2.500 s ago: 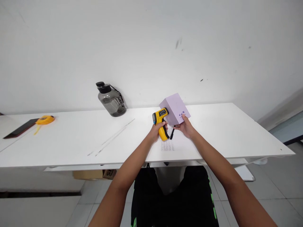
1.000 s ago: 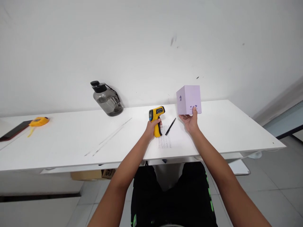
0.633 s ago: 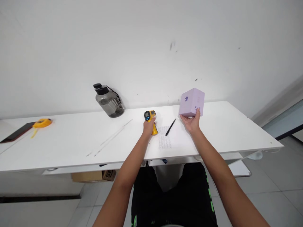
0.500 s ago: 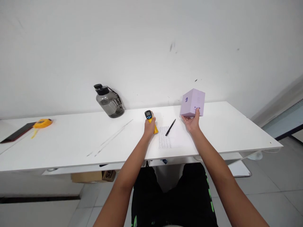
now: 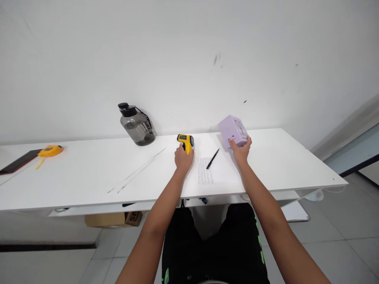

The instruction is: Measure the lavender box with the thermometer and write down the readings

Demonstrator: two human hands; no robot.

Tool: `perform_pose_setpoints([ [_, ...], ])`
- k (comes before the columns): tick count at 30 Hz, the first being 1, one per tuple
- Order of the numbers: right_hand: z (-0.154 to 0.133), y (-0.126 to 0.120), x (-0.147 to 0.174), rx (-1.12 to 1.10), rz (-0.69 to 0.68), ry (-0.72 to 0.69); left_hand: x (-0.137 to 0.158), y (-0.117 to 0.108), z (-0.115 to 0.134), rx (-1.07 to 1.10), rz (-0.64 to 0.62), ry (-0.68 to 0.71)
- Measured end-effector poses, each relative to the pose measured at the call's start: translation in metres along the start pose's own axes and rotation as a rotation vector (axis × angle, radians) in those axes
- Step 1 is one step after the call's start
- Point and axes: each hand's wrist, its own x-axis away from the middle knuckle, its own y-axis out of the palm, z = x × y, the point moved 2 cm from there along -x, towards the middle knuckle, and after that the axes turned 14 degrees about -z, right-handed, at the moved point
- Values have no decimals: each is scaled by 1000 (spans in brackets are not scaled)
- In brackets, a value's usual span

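My left hand is wrapped round the grip of a yellow and black infrared thermometer. Its nose points left and its screen end faces right. In my right hand is a lilac box, tilted, with a printed picture on its right face; my thumb lies on the front and the fingers go round the right side. Between the hands a black pen lies slanting across a sheet of paper covered in small writing.
A grey see-through bottle with a black cap stands against the wall. At the far left lie a yellow tape measure and a dark flat case. The white table ends at the right; a cardboard box sits below.
The thermometer has turned in my left hand's grip, from screen towards me to lying sideways. The lilac box has rotated and moved slightly left, showing its picture face.
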Motion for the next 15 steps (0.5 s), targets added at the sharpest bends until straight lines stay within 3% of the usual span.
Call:
perform_pose_setpoints([
  [6, -6, -2, 4, 248, -31, 39, 0, 1, 0, -176, -79, -37],
  [15, -4, 1, 3, 381, -124, 47, -1, 2, -1, -308, -119, 9],
])
